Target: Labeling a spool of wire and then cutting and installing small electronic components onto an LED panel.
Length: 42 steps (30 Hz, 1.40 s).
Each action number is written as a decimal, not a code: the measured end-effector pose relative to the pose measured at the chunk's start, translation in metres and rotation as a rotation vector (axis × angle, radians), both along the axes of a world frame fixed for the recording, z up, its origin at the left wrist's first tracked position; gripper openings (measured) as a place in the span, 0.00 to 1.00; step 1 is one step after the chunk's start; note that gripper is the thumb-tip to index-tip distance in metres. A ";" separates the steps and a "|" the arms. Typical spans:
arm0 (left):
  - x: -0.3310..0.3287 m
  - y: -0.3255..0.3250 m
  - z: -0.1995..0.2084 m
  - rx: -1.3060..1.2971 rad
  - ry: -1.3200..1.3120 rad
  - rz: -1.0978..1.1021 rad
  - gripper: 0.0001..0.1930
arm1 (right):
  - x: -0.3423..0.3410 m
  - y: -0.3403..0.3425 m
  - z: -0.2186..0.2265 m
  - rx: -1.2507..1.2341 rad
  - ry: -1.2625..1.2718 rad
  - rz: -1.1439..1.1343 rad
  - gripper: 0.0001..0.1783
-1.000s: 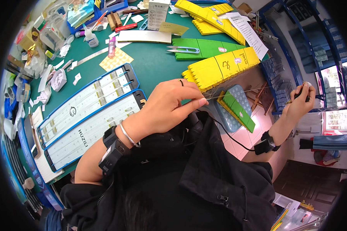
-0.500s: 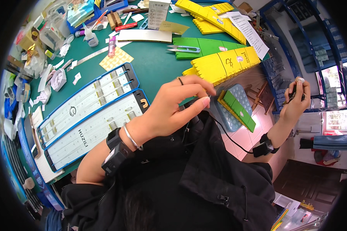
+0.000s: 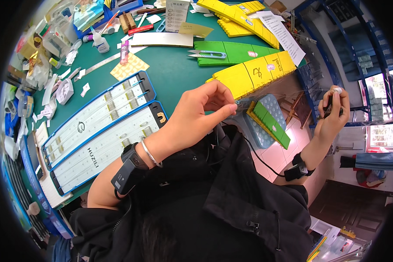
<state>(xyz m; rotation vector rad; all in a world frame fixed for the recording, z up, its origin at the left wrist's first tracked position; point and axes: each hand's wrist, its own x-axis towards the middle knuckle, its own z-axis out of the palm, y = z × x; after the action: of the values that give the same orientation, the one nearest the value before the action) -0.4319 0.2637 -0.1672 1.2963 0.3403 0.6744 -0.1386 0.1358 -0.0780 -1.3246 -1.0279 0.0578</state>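
Note:
My left hand is in front of my chest, its thumb and forefinger closed in a pinch. Faint, thin clear line stretches across the gap between my two hands. Raised out to the right, my right hand is closed around a small dark object, mostly hidden by the fingers, with something white at a fingertip. Just beyond my left hand lies a yellow foam winding board with handwriting on it. A green-and-yellow foam board rests on a blue-grey dimpled stool between the hands.
On the green table lie a blue-edged line box, thread snips, a green foam board and more yellow boards. Bottles, bags and scraps crowd the left. Blue shelving stands at the right.
My left thumb and forefinger have come together into a pinch. My right hand has turned a little, showing more of the dark object. The view has shifted slightly.

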 end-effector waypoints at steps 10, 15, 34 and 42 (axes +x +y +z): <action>0.001 -0.005 0.003 -0.007 -0.049 0.053 0.18 | -0.061 0.017 -0.019 -0.497 -0.411 0.486 0.05; 0.000 -0.005 0.004 0.028 -0.070 0.070 0.20 | -0.095 0.037 -0.050 -0.480 -0.287 0.696 0.06; -0.008 0.001 0.015 0.075 0.142 0.054 0.21 | -0.103 0.037 -0.071 -0.357 -0.080 0.677 0.04; -0.008 0.002 0.006 0.162 0.126 -0.015 0.09 | -0.096 0.033 -0.068 -0.287 0.031 0.779 0.04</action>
<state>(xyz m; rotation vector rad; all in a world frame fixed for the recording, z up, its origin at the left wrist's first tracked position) -0.4403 0.2660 -0.1617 1.4983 0.3841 0.6187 -0.2350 0.1692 -0.1457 -1.0940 -1.4959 0.8339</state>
